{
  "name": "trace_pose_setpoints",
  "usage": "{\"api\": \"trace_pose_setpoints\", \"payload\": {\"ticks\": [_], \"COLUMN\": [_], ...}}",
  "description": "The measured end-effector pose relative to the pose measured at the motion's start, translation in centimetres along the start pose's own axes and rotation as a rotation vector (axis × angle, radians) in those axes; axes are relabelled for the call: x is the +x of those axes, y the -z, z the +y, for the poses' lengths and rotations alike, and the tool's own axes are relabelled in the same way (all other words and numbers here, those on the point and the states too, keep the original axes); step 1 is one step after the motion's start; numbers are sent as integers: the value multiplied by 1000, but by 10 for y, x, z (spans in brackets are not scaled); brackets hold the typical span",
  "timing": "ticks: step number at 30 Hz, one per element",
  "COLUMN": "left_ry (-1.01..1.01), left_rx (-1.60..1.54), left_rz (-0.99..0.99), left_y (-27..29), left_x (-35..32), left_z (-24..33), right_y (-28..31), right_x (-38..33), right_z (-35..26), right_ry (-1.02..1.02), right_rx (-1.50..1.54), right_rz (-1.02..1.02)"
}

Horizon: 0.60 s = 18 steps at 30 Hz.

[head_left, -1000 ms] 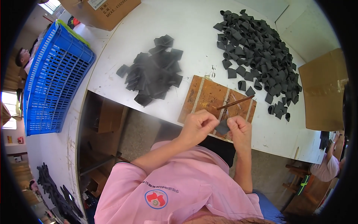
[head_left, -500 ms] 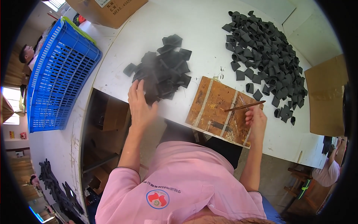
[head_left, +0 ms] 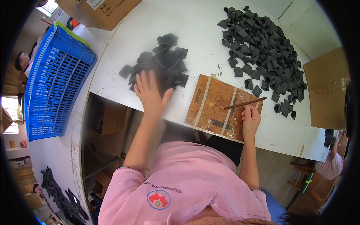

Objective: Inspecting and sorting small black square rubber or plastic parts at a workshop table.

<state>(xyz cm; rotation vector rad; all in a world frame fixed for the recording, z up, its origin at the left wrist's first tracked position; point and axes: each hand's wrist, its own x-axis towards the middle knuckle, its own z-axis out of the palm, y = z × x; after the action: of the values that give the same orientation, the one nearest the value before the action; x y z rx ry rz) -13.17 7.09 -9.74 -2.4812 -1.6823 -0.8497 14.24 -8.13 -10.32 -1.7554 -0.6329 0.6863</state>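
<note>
L hand [head_left: 151,95] spread at blk fabric pile [head_left: 171,60]; R hand [head_left: 250,119] curled, can't tell if holding; 1 blue basket [head_left: 62,80] ~10 o'clock, 1 ctn [head_left: 99,15] 11.

The board [head_left: 215,98] is orange-brown with pale stripes; the stick [head_left: 245,103] across it, reddish brown. Left of the board, the pile [head_left: 167,60] is black, the latticed basket [head_left: 56,90] blue. Around it, the table [head_left: 195,37] is white.

Bright windows [head_left: 11,105] shine left of a scuffed white table [head_left: 202,37].
</note>
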Motion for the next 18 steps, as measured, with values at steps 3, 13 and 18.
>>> {"api": "trace_pose_setpoints", "payload": {"ticks": [3,13,18], "left_ry": [23,-131,-123], "left_rx": [35,110,273], "left_rz": [-57,-120,-319], "left_y": [-18,11,-22], "left_x": [8,45,70], "left_z": [-5,35,37], "right_y": [-2,-5,-5], "right_x": [-1,-3,-4], "right_z": [1,6,3], "right_ry": [48,99,149], "right_rx": [-6,-32,-98], "right_rz": [21,83,94]}}
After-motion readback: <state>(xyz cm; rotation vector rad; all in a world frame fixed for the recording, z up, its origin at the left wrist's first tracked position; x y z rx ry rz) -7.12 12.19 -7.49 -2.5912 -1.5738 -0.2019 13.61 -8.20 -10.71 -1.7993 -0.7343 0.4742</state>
